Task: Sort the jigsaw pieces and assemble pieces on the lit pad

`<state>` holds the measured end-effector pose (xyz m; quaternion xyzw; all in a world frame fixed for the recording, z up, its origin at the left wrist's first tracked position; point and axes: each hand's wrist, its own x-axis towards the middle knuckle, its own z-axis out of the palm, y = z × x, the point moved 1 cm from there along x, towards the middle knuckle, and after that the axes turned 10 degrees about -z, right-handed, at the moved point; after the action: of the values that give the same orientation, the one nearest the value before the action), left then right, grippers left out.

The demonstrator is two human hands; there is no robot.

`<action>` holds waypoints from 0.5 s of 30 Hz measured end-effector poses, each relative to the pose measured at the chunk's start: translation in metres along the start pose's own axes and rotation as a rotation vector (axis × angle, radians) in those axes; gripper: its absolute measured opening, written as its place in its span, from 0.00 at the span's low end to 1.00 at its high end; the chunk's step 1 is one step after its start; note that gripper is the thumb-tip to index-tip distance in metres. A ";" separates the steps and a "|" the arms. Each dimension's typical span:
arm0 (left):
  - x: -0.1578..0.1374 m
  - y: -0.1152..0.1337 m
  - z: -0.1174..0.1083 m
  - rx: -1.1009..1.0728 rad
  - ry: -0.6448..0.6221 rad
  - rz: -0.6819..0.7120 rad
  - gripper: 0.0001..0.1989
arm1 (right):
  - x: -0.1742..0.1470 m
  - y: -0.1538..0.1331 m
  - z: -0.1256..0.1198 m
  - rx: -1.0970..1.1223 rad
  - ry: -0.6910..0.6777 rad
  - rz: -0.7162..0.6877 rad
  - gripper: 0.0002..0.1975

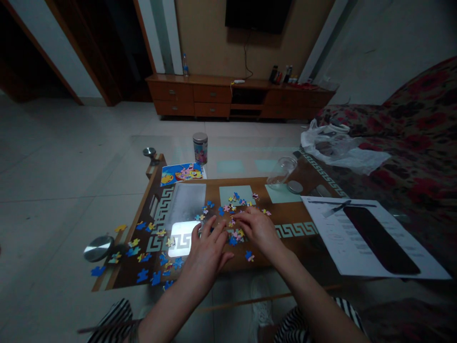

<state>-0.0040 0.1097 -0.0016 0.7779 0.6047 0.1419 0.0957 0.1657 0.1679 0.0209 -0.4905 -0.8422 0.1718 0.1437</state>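
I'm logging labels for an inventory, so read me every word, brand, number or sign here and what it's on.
No text is readable.
Paper sheet: printed lines, too small and blurred.
Tin: any lettering too blurred.
Bottle on the cabinet: any label text too small.

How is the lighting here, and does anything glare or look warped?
Head view: dim room; a bright reflection glares on the glass tabletop beside the left hand. Head view: the door frame leans, likely lens distortion; print on the paper is too soft to read.
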 end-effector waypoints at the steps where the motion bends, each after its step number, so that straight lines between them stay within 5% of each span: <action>1: 0.001 0.001 0.000 -0.002 -0.010 0.015 0.18 | 0.001 -0.001 0.001 0.003 -0.013 -0.011 0.12; 15: 0.005 -0.025 -0.020 -0.076 0.073 -0.162 0.06 | 0.001 -0.005 0.002 -0.047 0.006 0.017 0.17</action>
<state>-0.0327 0.1205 0.0095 0.7167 0.6628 0.1848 0.1139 0.1604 0.1667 0.0215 -0.5016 -0.8413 0.1515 0.1330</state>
